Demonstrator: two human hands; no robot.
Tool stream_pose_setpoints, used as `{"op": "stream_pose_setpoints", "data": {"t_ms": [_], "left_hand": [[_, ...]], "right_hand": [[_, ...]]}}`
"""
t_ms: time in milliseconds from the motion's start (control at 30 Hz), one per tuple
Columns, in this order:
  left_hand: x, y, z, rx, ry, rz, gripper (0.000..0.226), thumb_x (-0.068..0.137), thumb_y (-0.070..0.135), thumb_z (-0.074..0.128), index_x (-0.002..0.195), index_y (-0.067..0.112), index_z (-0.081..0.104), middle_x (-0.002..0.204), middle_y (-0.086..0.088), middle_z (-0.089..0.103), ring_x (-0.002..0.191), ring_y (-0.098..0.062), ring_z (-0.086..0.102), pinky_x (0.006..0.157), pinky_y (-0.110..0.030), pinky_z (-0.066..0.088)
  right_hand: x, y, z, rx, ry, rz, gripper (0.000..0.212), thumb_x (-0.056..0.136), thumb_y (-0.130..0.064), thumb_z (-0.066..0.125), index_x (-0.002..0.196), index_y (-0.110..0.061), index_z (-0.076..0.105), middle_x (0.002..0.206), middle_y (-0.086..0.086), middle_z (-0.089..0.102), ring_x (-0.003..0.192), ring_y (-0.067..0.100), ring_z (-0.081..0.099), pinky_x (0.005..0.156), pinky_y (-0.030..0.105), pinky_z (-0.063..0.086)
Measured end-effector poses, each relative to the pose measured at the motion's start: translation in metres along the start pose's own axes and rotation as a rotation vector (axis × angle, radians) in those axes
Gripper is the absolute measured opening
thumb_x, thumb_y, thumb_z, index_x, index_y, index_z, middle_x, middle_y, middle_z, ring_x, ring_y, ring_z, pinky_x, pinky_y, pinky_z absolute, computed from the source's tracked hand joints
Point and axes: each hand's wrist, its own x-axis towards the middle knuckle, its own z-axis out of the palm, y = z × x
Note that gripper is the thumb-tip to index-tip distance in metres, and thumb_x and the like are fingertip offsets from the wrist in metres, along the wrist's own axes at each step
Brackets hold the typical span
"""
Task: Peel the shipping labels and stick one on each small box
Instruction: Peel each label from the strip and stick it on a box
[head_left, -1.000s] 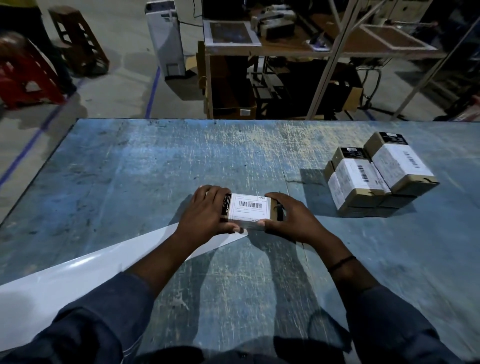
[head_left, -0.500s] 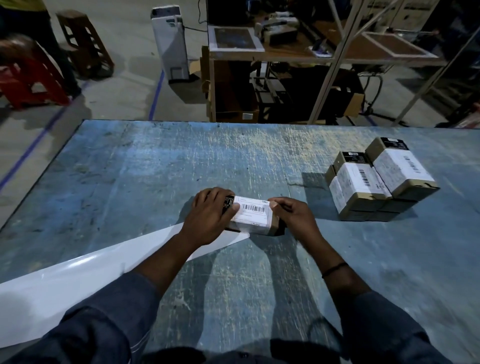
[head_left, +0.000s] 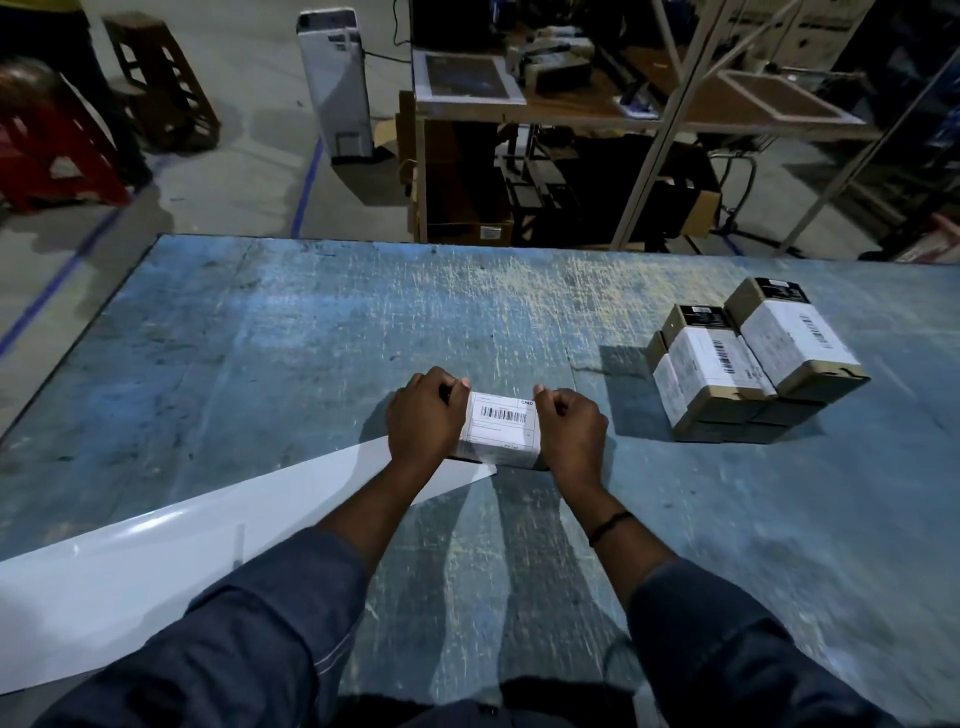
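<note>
Shifted since the earlier frame, the left hand (head_left: 423, 415) and right hand (head_left: 571, 434) are now clamped, fingers curled, over the ends of the box (head_left: 502, 434) on the tabletop (head_left: 311, 338); label (head_left: 504, 415) pressing is judged nearly finished, transfer to the stack (head_left: 748, 364) next.

Your two arms reach forward in dark blue sleeves (head_left: 249, 623), forearms bare. Your left hand (head_left: 423, 415) and right hand (head_left: 571, 431) lie backs up with fingers curled, each gripping one end of the small box (head_left: 501, 426). A thin black band (head_left: 610, 526) circles your right wrist.
</note>
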Motion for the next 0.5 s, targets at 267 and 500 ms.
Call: {"op": "stream_pose_setpoints", "data": {"t_ms": [267,500], "left_hand": [[-0.015,-0.032,-0.031,-0.248,-0.375,0.167,0.057,0.084,0.060,0.074,0.133,0.037,0.057,0.127,0.016,0.066,0.115,-0.007,0.064,0.100,-0.042,0.055],[-0.018,-0.038,-0.060,0.047,-0.476,0.361,0.094,0.069,0.068,0.082,0.150,0.049,0.036,0.146,0.018,0.052,0.130,-0.007,0.049,0.107,-0.036,0.047]], "right_hand": [[-0.003,0.005,-0.007,-0.094,-0.069,-0.162,0.033,0.104,-0.029,0.058,0.076,-0.013,0.066,0.070,0.003,0.065,0.068,0.020,0.062,0.055,0.029,0.036],[-0.017,0.017,-0.034,-0.378,-0.368,-0.681,0.057,0.093,-0.049,0.062,0.141,-0.019,0.055,0.143,0.003,0.056,0.133,0.021,0.048,0.112,0.036,0.037]]}}
